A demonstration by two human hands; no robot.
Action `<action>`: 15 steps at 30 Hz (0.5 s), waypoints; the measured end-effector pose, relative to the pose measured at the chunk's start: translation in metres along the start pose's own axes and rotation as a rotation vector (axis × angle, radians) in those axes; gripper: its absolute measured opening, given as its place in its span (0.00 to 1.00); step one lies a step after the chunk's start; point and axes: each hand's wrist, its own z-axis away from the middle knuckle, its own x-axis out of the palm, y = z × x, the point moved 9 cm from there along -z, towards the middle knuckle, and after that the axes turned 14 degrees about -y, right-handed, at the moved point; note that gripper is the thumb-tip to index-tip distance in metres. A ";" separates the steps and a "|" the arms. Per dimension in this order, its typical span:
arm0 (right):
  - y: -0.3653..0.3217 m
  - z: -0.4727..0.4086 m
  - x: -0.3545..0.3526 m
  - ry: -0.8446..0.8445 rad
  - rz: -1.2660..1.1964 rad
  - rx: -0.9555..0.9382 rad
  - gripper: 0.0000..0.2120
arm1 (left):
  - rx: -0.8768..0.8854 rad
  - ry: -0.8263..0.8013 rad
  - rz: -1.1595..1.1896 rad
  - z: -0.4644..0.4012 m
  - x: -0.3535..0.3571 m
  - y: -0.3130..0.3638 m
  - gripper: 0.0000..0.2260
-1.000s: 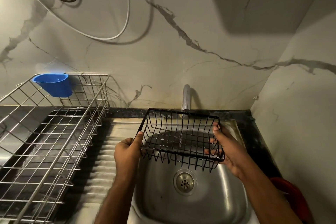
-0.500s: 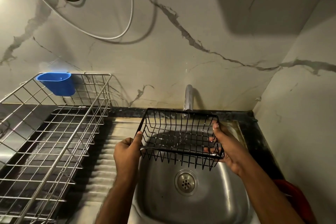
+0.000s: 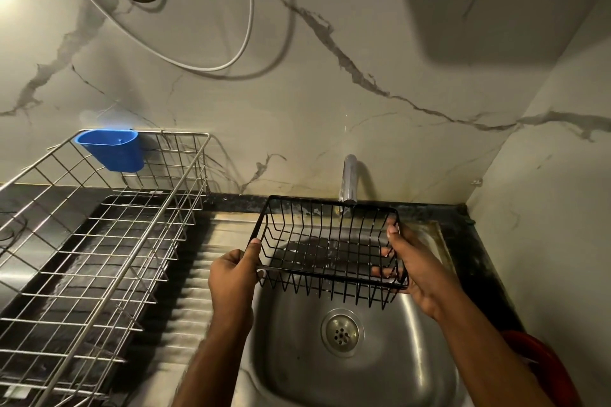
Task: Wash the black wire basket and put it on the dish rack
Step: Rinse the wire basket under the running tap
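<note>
Black wire basket (image 3: pixel 327 251), its mouth up and nothing in it, hangs tilted over the steel sink (image 3: pixel 330 370), just below the tap (image 3: pixel 348 180). Left hand (image 3: pixel 233 277) grips its 9 o'clock rim; right hand (image 3: pixel 418 266) clasps the 3 o'clock end, fingers through the wires. At 9 o'clock the steel dish rack (image 3: pixel 99 241) carries only a blue cup (image 3: pixel 114 150) hooked on its rim.
</note>
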 end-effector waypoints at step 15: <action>0.012 -0.005 -0.013 0.030 0.127 0.043 0.24 | -0.076 -0.226 -0.536 -0.007 0.017 0.037 0.29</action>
